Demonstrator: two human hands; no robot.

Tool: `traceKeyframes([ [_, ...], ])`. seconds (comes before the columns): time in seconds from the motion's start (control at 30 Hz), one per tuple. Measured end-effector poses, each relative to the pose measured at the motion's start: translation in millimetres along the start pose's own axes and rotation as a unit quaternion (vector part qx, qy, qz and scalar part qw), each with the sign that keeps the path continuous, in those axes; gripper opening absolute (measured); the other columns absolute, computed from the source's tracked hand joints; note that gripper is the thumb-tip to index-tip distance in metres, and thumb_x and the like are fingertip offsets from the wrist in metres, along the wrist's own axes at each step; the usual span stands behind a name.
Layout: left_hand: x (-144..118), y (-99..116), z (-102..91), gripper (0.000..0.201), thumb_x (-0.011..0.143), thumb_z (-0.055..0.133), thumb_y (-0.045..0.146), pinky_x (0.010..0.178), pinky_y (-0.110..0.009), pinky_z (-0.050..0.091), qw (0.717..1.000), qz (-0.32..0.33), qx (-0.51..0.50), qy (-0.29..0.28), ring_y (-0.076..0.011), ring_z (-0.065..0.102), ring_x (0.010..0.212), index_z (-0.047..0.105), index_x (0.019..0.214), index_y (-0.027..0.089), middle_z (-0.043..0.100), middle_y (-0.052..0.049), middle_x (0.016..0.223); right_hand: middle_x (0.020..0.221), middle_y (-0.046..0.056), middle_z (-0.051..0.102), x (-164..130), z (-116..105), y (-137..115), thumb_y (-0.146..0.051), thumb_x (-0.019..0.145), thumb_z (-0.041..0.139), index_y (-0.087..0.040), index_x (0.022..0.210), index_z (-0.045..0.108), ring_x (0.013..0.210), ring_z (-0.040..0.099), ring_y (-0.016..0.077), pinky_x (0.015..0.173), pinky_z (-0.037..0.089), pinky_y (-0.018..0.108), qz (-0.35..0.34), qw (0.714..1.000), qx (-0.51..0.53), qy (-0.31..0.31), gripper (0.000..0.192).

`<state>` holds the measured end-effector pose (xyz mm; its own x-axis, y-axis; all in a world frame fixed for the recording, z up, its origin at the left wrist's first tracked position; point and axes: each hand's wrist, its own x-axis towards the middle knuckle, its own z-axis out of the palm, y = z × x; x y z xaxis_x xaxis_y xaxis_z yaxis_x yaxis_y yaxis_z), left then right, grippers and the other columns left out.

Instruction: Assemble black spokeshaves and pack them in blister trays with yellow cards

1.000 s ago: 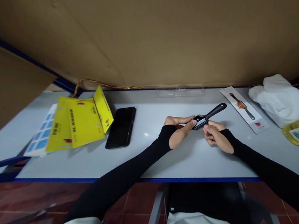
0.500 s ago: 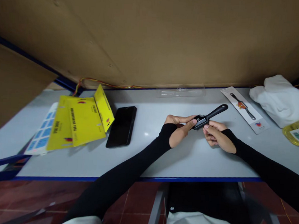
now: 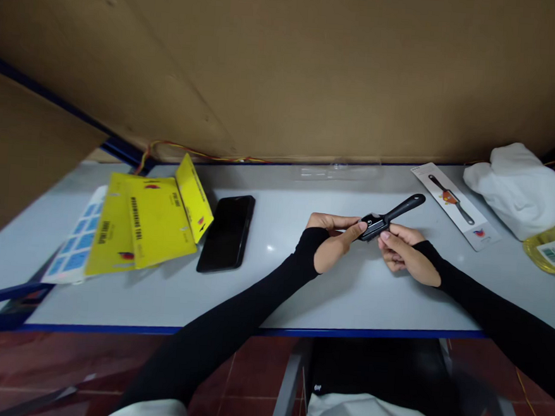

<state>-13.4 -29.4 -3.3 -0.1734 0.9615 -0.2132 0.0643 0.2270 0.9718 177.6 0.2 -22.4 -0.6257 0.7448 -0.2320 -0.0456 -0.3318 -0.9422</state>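
A small black hand tool (image 3: 391, 215) with a long rounded handle is held just above the grey table (image 3: 272, 284), its handle pointing up to the right. My left hand (image 3: 336, 239) pinches the tool's head between thumb and forefinger. My right hand (image 3: 403, 253) grips the tool from below, near where the head meets the handle. Both arms wear black sleeves.
A black phone (image 3: 226, 233) lies face up left of my hands, beside yellow cards (image 3: 150, 224) and a blue-printed sheet (image 3: 73, 251). A white card with the same tool printed on it (image 3: 453, 204), a white cloth (image 3: 521, 187), a yellow packet (image 3: 554, 253) and a clear plastic blister (image 3: 339, 171) lie right and behind. A cardboard wall stands behind the table.
Both hands keep the same hold on the tool. Only the view has shifted slightly.
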Motion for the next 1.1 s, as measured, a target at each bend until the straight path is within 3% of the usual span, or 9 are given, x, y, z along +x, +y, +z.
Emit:
traceKeyframes([
  [0.5, 2.3, -2.9, -6.2, 0.036, 0.072, 0.088, 0.046, 0.042, -0.025, 0.028, 0.999, -0.012, 0.001, -0.030, -0.0068, 0.037, 0.040, 0.087, 0.092, 0.016, 0.060, -0.002, 0.050, 0.056, -0.012, 0.027, -4.9, 1.5, -1.6, -0.073, 0.080, 0.073, -0.020, 0.078, 0.055, 0.048, 0.024, 0.0055, 0.042, 0.023, 0.020, 0.003, 1.000, -0.030, -0.002, 0.057],
  [0.63, -2.0, 0.3, -6.3, 0.036, 0.074, 0.087, 0.045, 0.043, -0.025, 0.030, 0.999, -0.002, 0.017, -0.029, -0.0078, 0.037, 0.040, 0.087, 0.094, 0.015, 0.055, 0.000, 0.045, 0.053, -0.010, 0.033, -15.2, -5.4, -11.5, -0.073, 0.081, 0.070, -0.016, 0.088, 0.066, 0.043, 0.029, 0.0059, 0.041, 0.027, 0.022, 0.010, 0.992, -0.125, 0.035, 0.058],
  [0.8, -6.9, 2.3, -4.3, 0.035, 0.077, 0.084, 0.045, 0.046, -0.026, 0.030, 0.999, 0.009, 0.027, -0.018, -0.0091, 0.038, 0.043, 0.087, 0.096, 0.016, 0.055, 0.000, 0.046, 0.052, -0.004, 0.050, -40.2, -29.1, -39.2, -0.064, 0.085, 0.071, -0.013, 0.101, 0.077, 0.043, 0.043, 0.0091, 0.046, 0.035, 0.025, 0.031, 0.960, -0.265, 0.083, 0.053],
  [0.9, -6.5, -1.4, -1.8, 0.032, 0.077, 0.083, 0.044, 0.046, -0.027, 0.029, 0.999, 0.041, 0.031, -0.008, -0.0099, 0.039, 0.046, 0.087, 0.094, 0.017, 0.067, -0.004, 0.057, 0.073, 0.003, 0.068, -48.2, -29.8, -51.4, -0.053, 0.084, 0.078, -0.020, 0.106, 0.079, 0.050, 0.049, 0.0103, 0.048, 0.040, 0.026, -0.069, 0.929, -0.307, 0.195, 0.040],
  [0.97, -5.9, -4.8, 0.0, 0.030, 0.079, 0.080, 0.044, 0.047, -0.027, 0.030, 0.997, 0.058, 0.040, -0.023, -0.0100, 0.041, 0.048, 0.087, 0.092, 0.017, 0.073, -0.006, 0.068, 0.091, 0.006, 0.075, -46.0, -21.3, -51.4, -0.045, 0.088, 0.078, -0.025, 0.105, 0.079, 0.058, 0.056, 0.0128, 0.055, 0.045, 0.028, -0.177, 0.880, -0.348, 0.269, 0.027],
  [1.03, -5.7, -7.9, 1.6, 0.030, 0.081, 0.078, 0.044, 0.048, -0.026, 0.030, 0.996, 0.067, 0.054, -0.038, -0.0097, 0.040, 0.049, 0.087, 0.093, 0.019, 0.075, -0.006, 0.072, 0.091, 0.007, 0.076, -38.2, -10.9, -44.3, -0.040, 0.092, 0.075, -0.027, 0.099, 0.080, 0.069, 0.062, 0.0171, 0.067, 0.050, 0.032, -0.259, 0.837, -0.401, 0.269, 0.016],
  [1.1, -5.5, -10.5, 2.6, 0.029, 0.081, 0.078, 0.044, 0.048, -0.026, 0.030, 0.995, 0.069, 0.064, -0.042, -0.0096, 0.040, 0.049, 0.087, 0.095, 0.020, 0.075, -0.006, 0.071, 0.084, 0.006, 0.076, -27.1, -4.0, -32.9, -0.037, 0.095, 0.071, -0.029, 0.094, 0.081, 0.076, 0.064, 0.0205, 0.075, 0.052, 0.035, -0.295, 0.821, -0.439, 0.215, 0.013],
])
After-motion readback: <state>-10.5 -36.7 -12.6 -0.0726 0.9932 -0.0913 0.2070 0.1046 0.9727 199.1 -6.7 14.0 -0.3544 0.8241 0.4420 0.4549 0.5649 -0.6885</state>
